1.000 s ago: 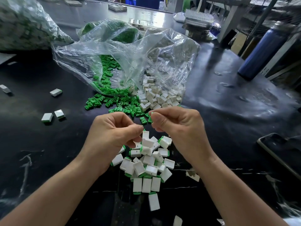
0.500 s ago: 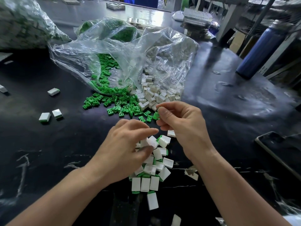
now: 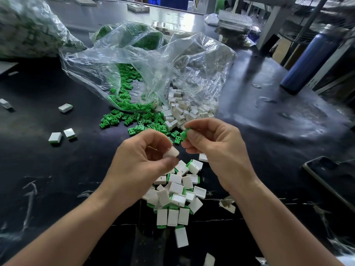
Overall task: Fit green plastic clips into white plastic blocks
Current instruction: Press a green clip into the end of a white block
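One table (image 3: 269, 131), black: bare to the right of the hands as far as a phone (image 3: 334, 175) and a bottle (image 3: 309, 60) near its right edge; bare to the left as far as three stray blocks (image 3: 63, 135)
Two bags (image 3: 153, 64), clear, mouths toward the person, spilling loose clips (image 3: 134, 120) and loose blocks (image 3: 184, 112) side by side, touching
One heap (image 3: 176, 192) of fitted blocks, below and between the hands
Left hand (image 3: 138, 166): thumb and fingers pinch one block (image 3: 171, 152) above the heap, long axis roughly level, one end toward the right hand; blurred, open end cannot be told. Half a second ago this hand lay spread on the heap
Right hand (image 3: 217, 148): fingertips pinch one clip (image 3: 184, 133), just beyond the block and apart from it, which way it points too small to tell; grip as before
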Demonstrator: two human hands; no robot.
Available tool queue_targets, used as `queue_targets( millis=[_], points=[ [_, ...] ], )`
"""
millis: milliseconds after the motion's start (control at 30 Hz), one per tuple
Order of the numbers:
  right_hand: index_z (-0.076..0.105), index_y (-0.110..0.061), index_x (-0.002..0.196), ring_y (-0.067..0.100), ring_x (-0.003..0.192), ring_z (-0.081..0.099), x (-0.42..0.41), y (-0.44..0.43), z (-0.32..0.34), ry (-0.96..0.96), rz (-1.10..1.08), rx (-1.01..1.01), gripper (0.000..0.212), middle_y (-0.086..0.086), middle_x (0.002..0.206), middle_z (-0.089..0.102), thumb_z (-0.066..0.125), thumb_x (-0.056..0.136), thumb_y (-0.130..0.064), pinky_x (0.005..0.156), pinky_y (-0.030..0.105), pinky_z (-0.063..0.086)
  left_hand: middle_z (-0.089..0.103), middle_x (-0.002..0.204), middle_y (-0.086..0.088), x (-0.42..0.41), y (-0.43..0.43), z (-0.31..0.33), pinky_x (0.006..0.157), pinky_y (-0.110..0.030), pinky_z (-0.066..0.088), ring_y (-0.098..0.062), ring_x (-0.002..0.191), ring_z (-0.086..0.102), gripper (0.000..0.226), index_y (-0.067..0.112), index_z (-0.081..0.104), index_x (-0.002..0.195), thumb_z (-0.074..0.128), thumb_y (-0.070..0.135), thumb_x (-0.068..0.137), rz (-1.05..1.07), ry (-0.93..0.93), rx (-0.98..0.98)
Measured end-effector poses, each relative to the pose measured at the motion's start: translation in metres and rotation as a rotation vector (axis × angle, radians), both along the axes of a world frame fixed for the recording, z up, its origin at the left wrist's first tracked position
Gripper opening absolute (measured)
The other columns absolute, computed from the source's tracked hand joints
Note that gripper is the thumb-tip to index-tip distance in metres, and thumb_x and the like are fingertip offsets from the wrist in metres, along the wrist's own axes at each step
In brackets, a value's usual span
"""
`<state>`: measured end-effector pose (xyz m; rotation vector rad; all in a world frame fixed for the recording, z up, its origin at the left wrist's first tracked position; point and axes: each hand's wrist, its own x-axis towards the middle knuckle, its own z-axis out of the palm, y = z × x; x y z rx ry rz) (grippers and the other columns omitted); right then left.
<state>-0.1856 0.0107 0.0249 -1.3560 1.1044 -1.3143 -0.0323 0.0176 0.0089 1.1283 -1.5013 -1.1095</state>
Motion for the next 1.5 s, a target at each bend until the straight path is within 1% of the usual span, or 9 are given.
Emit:
queue_targets(
  millis=[167,500,767,1000,1167,1267,1333,1400,1500],
  points=[
    [0.069,-0.023,0.076,0.005,0.065,0.062,0.005,0.003,0.001,0.078,0.068,-0.036,0.027,-0.01,0.066,0.068,0.064,0.08,0.003,0.061,0.016,0.05,0.069,0.063,-0.001,0.0,0.001,0.005,0.054,-0.017,0.051,-0.008,0.056,0.061,0.01,0.019,0.071,0.064,0.075,0.012,0.059,0.05,0.134,0.041],
    [0.066,-0.03,0.076,-0.002,0.066,0.061,0.008,0.006,-0.002,0.313,0.051,-0.148,0.028,-0.016,0.069,0.065,0.068,0.079,-0.002,0.065,0.013,0.048,0.069,0.067,-0.012,-0.002,0.004,0.009,0.052,-0.015,0.05,-0.007,0.053,0.061,0.014,0.011,0.07,0.072,0.072,-0.002,0.069,0.032,0.111,0.079],
    [0.073,-0.017,0.093,0.001,0.07,0.062,0.007,0.005,-0.005,0.396,-0.002,-0.19,0.019,-0.009,0.079,0.066,0.069,0.079,-0.004,0.066,0.012,0.049,0.07,0.062,-0.007,-0.003,0.006,0.01,0.048,-0.018,0.05,-0.011,0.05,0.063,0.013,0.013,0.07,0.07,0.068,0.02,0.06,0.041,0.193,0.106],
    [0.073,-0.01,0.097,0.002,0.069,0.059,0.009,0.005,-0.009,0.494,-0.011,-0.282,0.02,-0.005,0.08,0.061,0.066,0.08,-0.002,0.065,0.008,0.043,0.069,0.061,-0.011,-0.001,0.006,0.01,0.045,-0.019,0.05,-0.012,0.046,0.063,0.006,0.017,0.073,0.062,0.068,0.018,0.058,0.03,0.204,0.148],
    [0.071,-0.008,0.1,0.009,0.075,0.059,0.01,0.005,-0.01,0.57,-0.019,-0.398,0.022,-0.004,0.083,0.058,0.058,0.082,-0.005,0.066,0.02,0.05,0.07,0.064,-0.012,-0.001,0.006,0.01,0.044,-0.018,0.05,-0.013,0.046,0.063,0.012,0.016,0.071,0.07,0.067,0.017,0.059,0.041,0.198,0.112],
    [0.07,-0.012,0.104,0.007,0.076,0.059,0.011,0.006,-0.008,0.457,0.023,-0.256,0.022,-0.008,0.084,0.058,0.059,0.086,-0.01,0.068,0.023,0.051,0.071,0.064,-0.008,0.001,0.004,0.009,0.047,-0.018,0.051,-0.014,0.05,0.065,0.013,0.018,0.071,0.071,0.068,0.019,0.059,0.042,0.179,0.049],
    [0.066,-0.018,0.105,0.004,0.077,0.059,0.012,0.007,-0.006,0.315,0.096,-0.06,0.023,-0.011,0.083,0.061,0.059,0.086,-0.03,0.07,0.024,0.05,0.072,0.07,-0.006,0.002,0.004,0.008,0.055,-0.02,0.054,-0.017,0.059,0.068,0.018,0.019,0.073,0.074,0.07,0.024,0.057,0.031,0.197,-0.009],
    [0.062,-0.017,0.097,0.004,0.073,0.06,0.011,0.007,-0.005,0.189,0.198,0.155,0.036,-0.011,0.077,0.063,0.054,0.076,-0.045,0.066,0.022,0.049,0.072,0.076,-0.008,0.002,0.004,0.009,0.064,-0.025,0.057,-0.024,0.069,0.069,0.02,0.018,0.074,0.076,0.071,0.026,0.058,-0.007,0.212,-0.066],
    [0.062,-0.01,0.082,0.011,0.064,0.06,0.01,0.007,0.0,-0.009,0.399,0.385,0.038,-0.003,0.069,0.064,0.051,0.075,-0.045,0.06,0.02,0.05,0.066,0.083,-0.008,0.003,0.002,0.007,0.068,-0.027,0.056,-0.02,0.074,0.065,0.02,0.023,0.075,0.08,0.081,0.023,0.061,-0.032,0.132,-0.151]
  ],
)
